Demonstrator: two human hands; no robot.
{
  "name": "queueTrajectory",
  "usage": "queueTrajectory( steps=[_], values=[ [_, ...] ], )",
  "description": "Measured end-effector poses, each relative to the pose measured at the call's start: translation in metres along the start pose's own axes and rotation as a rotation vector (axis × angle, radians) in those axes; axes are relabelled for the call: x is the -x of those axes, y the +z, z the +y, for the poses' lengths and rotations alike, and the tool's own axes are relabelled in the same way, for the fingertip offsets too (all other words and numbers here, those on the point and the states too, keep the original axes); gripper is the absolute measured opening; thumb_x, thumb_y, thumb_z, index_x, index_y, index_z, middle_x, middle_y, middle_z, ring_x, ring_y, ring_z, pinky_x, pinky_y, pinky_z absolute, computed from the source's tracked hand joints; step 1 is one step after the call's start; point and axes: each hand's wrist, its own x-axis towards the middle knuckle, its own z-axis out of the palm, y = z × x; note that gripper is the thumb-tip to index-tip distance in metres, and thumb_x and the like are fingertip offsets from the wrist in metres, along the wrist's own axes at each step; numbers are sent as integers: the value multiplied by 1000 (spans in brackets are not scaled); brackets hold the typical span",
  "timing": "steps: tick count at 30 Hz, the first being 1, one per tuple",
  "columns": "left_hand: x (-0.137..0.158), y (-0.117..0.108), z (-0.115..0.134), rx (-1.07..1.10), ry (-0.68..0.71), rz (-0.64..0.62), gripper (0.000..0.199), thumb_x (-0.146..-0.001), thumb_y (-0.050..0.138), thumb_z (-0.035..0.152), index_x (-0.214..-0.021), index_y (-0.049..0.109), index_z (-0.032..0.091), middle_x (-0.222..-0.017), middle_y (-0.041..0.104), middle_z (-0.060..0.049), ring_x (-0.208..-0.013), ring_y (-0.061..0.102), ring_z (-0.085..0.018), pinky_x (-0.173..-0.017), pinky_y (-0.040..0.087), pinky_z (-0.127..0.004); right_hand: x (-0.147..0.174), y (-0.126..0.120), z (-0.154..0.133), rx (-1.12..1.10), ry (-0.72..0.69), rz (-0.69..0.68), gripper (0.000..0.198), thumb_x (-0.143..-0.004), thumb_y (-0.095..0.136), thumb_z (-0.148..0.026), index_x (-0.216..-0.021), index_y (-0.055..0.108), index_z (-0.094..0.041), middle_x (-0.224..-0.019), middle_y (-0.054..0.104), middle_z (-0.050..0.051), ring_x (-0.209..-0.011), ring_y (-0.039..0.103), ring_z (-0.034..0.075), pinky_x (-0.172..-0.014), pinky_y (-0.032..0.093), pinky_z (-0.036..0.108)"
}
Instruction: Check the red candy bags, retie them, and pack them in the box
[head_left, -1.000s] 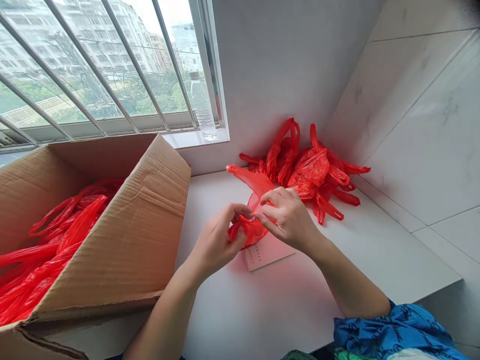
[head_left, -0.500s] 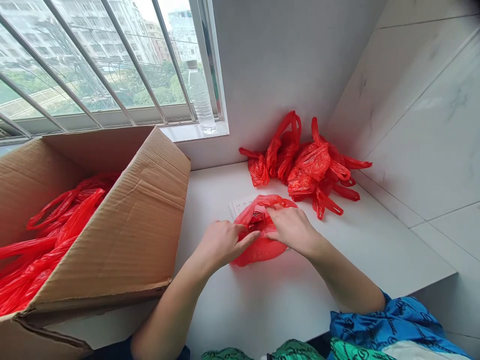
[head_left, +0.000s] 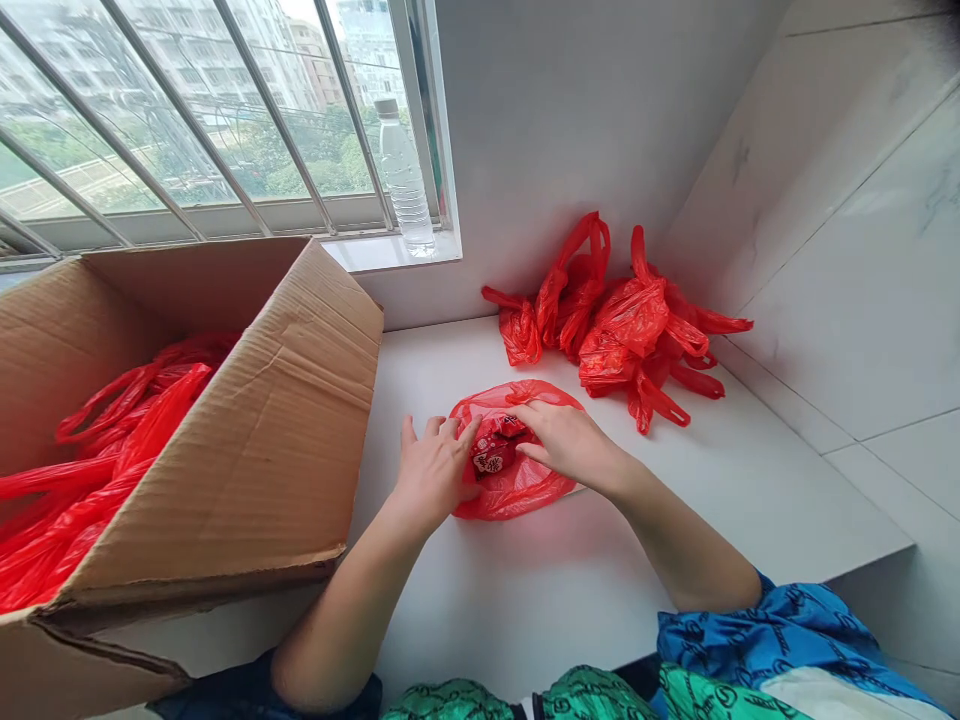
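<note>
Drawn back from the middle since the earlier frame, with fingers splayed: the left hand point(head_left: 435, 475). Opened rounder too: the red plastic carrier bag point(head_left: 525, 492), centre of the frame, over the bench point(head_left: 465, 610), with dark-red printed packets point(head_left: 491, 455) now plainly showing inside. Left hand at the bag's left rim, loose and spread, with no clear grasp. Right hand point(head_left: 574, 445) over the right rim, fingertips and thumb at the packets' edge; cannot tell about any pinch on film or packet.

Judging by the thin film: keep the rim spread evenly all round, press with pads rather than nails, settle the packets low before any gathering of the handles, and avoid tugging one side alone.

Right of centre, farther back, a heap of bunched red carrier bags point(head_left: 622, 330), handles sticking out, near the open one but apart. At left, a cardboard box point(head_left: 247, 440) with more red bags point(head_left: 142, 430) inside, its side close to the left forearm point(head_left: 356, 600) and likely to hamper a wide swing. Upper left, a clear bottle point(head_left: 409, 190) upright on the windowsill point(head_left: 367, 252), well apart from the work.
</note>
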Motion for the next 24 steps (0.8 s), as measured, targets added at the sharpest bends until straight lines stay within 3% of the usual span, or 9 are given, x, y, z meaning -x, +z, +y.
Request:
queueTrajectory(
  steps=[4,6,8,11,14,19,22,24],
  values=[
    [-15,13,-8,-2,-87,-136,86,-71,79,39,-146,40,25,-146,49,-16,-141,32,-42,-110,11,-73,-15,7,20,-22,183,-143,91,-77,76,-25,-153,28,-15,-124,60,18,-110,60,30,-77,47,32],
    [-20,17,-10,12,-99,-166,85,-73,78,37,-147,39,25,-149,46,-16,-143,29,-42,-111,10,-74,-18,8,28,-32,213,-196,96,-71,80,-23,-152,30,-14,-125,59,18,-113,58,30,-80,46,32],
    [-20,16,-10,23,-64,-153,85,-73,78,36,-148,38,24,-148,46,-18,-145,26,-42,-111,9,-75,-18,8,32,-21,162,-184,82,-73,79,-24,-146,41,-17,-124,59,15,-113,58,29,-81,46,31],
    [-13,10,-7,59,18,-101,84,-73,78,35,-147,40,24,-149,45,-19,-146,23,-43,-110,8,-76,-19,10,30,46,65,-71,46,-80,73,-28,-124,59,-20,-121,62,11,-107,61,26,-76,46,30],
    [-7,4,-2,104,92,-60,74,-75,74,25,-143,45,28,-150,45,-15,-146,25,-43,-110,10,-77,-24,17,25,101,18,2,23,-86,68,-30,-106,65,-20,-111,67,8,-98,64,25,-69,45,29],
    [-9,-2,2,100,135,125,50,-84,48,5,-128,59,28,-142,54,-11,-144,32,-36,-112,21,-71,-30,22,24,127,22,24,12,-92,57,-25,-98,67,-20,-97,72,7,-90,67,23,-66,42,28],
    [-13,-3,2,99,69,275,46,-88,47,8,-128,59,27,-145,52,-10,-144,33,-34,-114,23,-65,-26,12,25,88,16,126,15,-95,51,-27,-94,65,-20,-91,72,7,-83,67,22,-64,40,28],
    [-14,-3,1,93,37,306,42,-90,52,14,-130,58,26,-145,51,-12,-143,33,-35,-112,24,-63,-21,2,25,7,5,206,10,-94,53,-25,-95,62,-20,-90,72,5,-80,67,20,-65,40,27]
  ],
)
